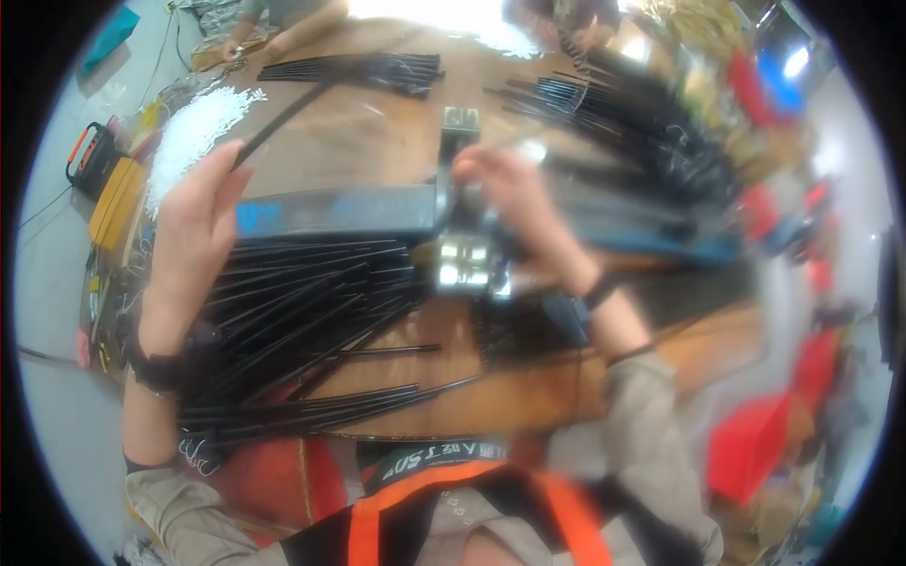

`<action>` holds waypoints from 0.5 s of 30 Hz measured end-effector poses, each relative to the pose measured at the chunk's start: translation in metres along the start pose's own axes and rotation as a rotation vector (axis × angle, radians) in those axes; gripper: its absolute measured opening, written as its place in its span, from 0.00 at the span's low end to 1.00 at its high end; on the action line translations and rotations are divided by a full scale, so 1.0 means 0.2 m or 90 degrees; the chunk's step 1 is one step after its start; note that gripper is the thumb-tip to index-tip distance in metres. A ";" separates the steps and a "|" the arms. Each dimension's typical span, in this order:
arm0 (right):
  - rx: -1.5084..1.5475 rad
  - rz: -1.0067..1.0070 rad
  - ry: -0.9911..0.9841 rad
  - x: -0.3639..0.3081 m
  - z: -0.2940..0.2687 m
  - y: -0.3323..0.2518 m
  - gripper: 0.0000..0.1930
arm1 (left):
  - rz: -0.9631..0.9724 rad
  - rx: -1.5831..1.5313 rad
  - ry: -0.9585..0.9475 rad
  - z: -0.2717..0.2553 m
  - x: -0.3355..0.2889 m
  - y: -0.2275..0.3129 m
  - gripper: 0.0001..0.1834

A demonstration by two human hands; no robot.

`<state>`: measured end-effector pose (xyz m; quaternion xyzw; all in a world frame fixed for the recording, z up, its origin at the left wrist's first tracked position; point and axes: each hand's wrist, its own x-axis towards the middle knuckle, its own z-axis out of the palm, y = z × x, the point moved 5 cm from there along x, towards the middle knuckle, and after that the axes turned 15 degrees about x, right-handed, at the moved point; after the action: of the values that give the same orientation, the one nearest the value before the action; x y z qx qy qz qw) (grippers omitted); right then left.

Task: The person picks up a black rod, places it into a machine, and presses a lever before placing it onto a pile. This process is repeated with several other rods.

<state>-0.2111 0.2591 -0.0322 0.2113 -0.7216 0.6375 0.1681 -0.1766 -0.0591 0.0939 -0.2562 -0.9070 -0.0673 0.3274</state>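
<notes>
From here, the left hand (196, 222) pinches a black stick (288, 115), the stick pile (293, 283) beside it maybe for easy reach; whether the blurry, half-curled right hand (517, 193) holds anything, I can't tell.

A workshop, brown worktable (533, 387), loose black rods (293, 283), heaped white pieces (198, 132), a co-worker's arm (297, 13) opposite

Tabletop (538, 387) looks like smooth brown wood or board, can't tell which, kinda glossy. Black rods (283, 302) seem smooth with a slight sheen. That metal block (462, 264) is seriously shiny. White pile (198, 132) looks like plastic, and the sleeve (644, 396) is plain matt cloth.
</notes>
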 end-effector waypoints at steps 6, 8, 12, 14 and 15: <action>-0.124 -0.033 -0.076 0.08 0.10 0.05 0.09 | -0.089 0.012 -0.084 0.05 -0.24 -0.19 0.13; -0.165 -0.003 -0.133 0.11 0.14 0.06 0.10 | -0.103 0.014 -0.097 0.08 -0.26 -0.22 0.13; -0.366 0.016 -0.284 0.14 0.29 0.04 0.06 | -0.121 -0.007 -0.076 0.12 -0.23 -0.19 0.13; -0.425 -0.122 -0.241 0.11 0.22 0.04 0.04 | -0.079 -0.007 -0.086 0.15 -0.18 -0.17 0.12; -0.476 -0.257 -0.199 0.08 0.17 0.04 0.02 | -0.064 -0.001 -0.093 0.17 -0.18 -0.18 0.12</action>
<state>-0.2274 0.2258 -0.0356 0.3667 -0.8632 0.2478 0.2428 -0.1898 -0.0948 0.0474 -0.2148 -0.9400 -0.0658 0.2566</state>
